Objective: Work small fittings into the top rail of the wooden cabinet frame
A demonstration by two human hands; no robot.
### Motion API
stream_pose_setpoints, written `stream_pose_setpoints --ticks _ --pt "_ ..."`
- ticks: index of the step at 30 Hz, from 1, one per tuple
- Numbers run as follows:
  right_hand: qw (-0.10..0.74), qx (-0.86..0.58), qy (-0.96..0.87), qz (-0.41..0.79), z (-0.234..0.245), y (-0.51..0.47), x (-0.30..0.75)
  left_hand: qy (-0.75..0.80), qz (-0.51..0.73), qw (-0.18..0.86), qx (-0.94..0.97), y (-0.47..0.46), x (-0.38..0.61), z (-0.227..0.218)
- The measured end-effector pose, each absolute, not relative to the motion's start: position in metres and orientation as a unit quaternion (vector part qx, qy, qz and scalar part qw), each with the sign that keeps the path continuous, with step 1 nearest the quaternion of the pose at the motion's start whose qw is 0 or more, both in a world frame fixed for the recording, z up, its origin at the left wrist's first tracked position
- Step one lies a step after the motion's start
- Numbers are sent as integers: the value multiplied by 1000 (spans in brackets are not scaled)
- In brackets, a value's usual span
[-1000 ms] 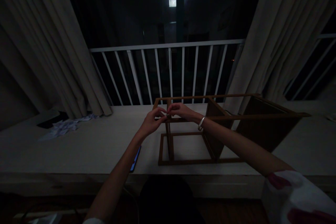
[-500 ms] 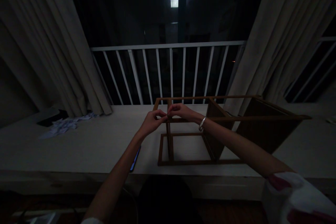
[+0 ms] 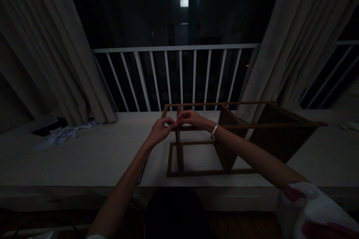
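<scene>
A brown wooden frame (image 3: 241, 125), like a small shelf lying on its side, rests on the pale ledge (image 3: 92, 157). My left hand (image 3: 160, 130) and my right hand (image 3: 191, 118) meet at the frame's near left top corner. Both have their fingers pinched together there; what they pinch is too small and dark to name. A silver bangle (image 3: 214, 131) circles my right wrist. The scene is very dim.
Crumpled white papers (image 3: 60, 135) lie at the ledge's left, beside a dark flat object (image 3: 46, 128). A phone (image 3: 139, 177) shows under my left forearm. Curtains (image 3: 50, 52) hang on both sides; a white railing (image 3: 179, 74) runs behind the ledge.
Almost nothing differs: both hands stay pinched at the frame's corner; only the view has shifted slightly.
</scene>
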State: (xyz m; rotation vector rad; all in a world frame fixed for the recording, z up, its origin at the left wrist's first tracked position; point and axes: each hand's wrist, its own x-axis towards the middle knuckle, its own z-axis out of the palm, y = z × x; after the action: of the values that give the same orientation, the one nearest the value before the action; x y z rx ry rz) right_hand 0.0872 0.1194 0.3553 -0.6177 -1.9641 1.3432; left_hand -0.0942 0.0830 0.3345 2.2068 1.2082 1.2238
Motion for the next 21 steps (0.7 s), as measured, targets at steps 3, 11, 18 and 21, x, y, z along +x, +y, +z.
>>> stream_pose_setpoints --ticks 3,11,18,21 --pt "334 -235 -751 519 355 120 87 427 427 167 779 82 -94 336" --pt "327 -226 -754 523 357 119 87 444 415 165 777 82 -93 336" --pt "327 -224 -754 524 356 119 88 429 425 170 779 83 -95 334" --pt "331 -223 -754 522 356 119 87 418 425 171 785 82 -95 336"
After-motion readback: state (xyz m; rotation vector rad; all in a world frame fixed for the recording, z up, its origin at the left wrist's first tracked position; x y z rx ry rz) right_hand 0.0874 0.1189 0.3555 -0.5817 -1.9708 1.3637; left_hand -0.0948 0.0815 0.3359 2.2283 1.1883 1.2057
